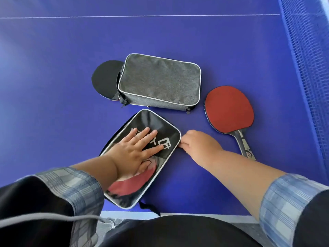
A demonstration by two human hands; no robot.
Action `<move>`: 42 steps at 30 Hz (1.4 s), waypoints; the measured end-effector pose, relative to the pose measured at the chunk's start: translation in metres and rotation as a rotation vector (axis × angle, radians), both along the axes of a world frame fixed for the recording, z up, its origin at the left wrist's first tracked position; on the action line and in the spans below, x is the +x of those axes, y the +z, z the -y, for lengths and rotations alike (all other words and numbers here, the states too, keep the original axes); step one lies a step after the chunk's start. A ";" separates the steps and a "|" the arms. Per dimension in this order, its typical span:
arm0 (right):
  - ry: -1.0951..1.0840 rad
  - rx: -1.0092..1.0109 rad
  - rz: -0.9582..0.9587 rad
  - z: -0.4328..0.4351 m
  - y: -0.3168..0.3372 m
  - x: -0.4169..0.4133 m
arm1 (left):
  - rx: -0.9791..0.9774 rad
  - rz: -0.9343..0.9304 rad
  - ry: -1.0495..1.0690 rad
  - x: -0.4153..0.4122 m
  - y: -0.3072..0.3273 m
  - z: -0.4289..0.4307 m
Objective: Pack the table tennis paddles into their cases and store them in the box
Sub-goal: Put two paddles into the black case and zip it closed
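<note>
Head view, looking down on the blue table (53,86). Left hand (132,154) flat on the glossy black case (156,125), fingers spread and released, palm pressing the lid, fingertips reaching the white logo near its far end. Right hand (197,145) just beside the case's right edge, fingers pinched together at the silver piping (likely on the zip pull, though too small to tell). Reddish shape mirrored in the shiny lid near the wrist.

Beyond the black case, just apart from it, a grey fabric case (160,81), with a black-faced paddle (105,79) poking out of its left end. Right of both cases, a red paddle (229,109) lying loose on the table, handle towards the right forearm, near the net (306,68). Plaid cuffs (71,182) rolled back on both arms.
</note>
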State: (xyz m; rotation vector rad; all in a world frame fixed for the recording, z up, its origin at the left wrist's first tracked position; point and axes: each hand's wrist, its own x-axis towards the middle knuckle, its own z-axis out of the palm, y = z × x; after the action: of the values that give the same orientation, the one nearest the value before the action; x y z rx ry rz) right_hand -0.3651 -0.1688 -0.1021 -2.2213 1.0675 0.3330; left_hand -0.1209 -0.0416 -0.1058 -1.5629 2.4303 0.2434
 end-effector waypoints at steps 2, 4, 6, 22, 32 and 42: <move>0.001 0.028 0.005 -0.021 0.003 -0.002 | 0.044 0.066 -0.152 0.022 0.004 0.008; -0.047 0.046 0.033 -0.044 0.005 0.001 | 0.054 0.110 -0.205 0.034 0.008 0.011; -0.096 0.053 0.035 -0.062 0.008 0.007 | 0.017 0.053 -0.067 0.028 0.011 0.009; -0.277 -0.048 -0.055 -0.039 0.014 0.023 | -0.096 -0.264 0.733 -0.004 -0.009 -0.005; -0.113 -0.085 -0.055 -0.032 0.012 0.024 | -0.147 -0.210 0.894 0.022 -0.013 0.032; -0.166 -0.057 -0.005 -0.020 0.003 0.032 | -0.158 -0.142 0.570 0.015 -0.009 0.003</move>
State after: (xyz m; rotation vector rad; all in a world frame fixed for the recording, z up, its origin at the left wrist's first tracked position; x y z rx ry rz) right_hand -0.3335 -0.1491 -0.0992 -2.1646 1.2687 0.2386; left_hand -0.1058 -0.0449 -0.1151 -2.3604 2.0795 0.2714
